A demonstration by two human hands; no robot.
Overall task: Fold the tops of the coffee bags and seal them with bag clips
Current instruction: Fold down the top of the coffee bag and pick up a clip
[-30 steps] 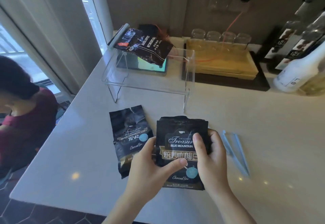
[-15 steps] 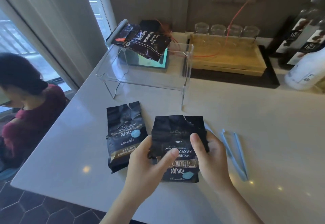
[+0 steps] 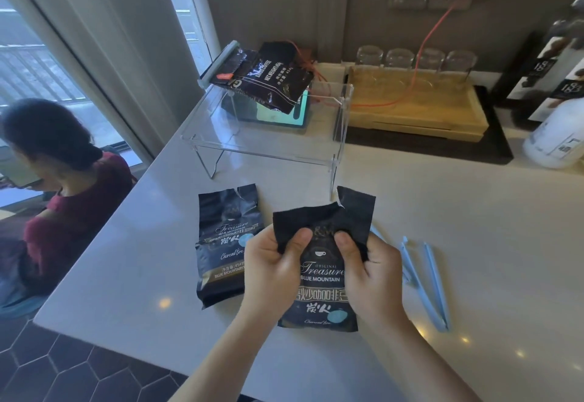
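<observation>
The pale stone table [image 3: 458,212] is carrying everything for the job, and little of it appears finished. At the back, a clear acrylic stand [image 3: 268,145] is bearing a dark crumpled coffee bag [image 3: 265,81] that already has a pale clip along its top edge, so one bag seems to be done. Nearer, a black foil coffee bag with gold lettering [image 3: 224,243] is lying flat beside the left hand [image 3: 275,272], its torn top still unfolded and unclipped. The person is working on a second black foil coffee bag [image 3: 325,275] at the table's near edge: both hands are gripping its upper part, the fingers [image 3: 300,237] of the left hand and those of the right hand [image 3: 369,275] pinching the ragged top, which is standing up and not yet folded. The light blue plastic bag clips [image 3: 423,281] are lying untouched just right of the right hand. By my reckoning, two folds and two clippings are remaining.
</observation>
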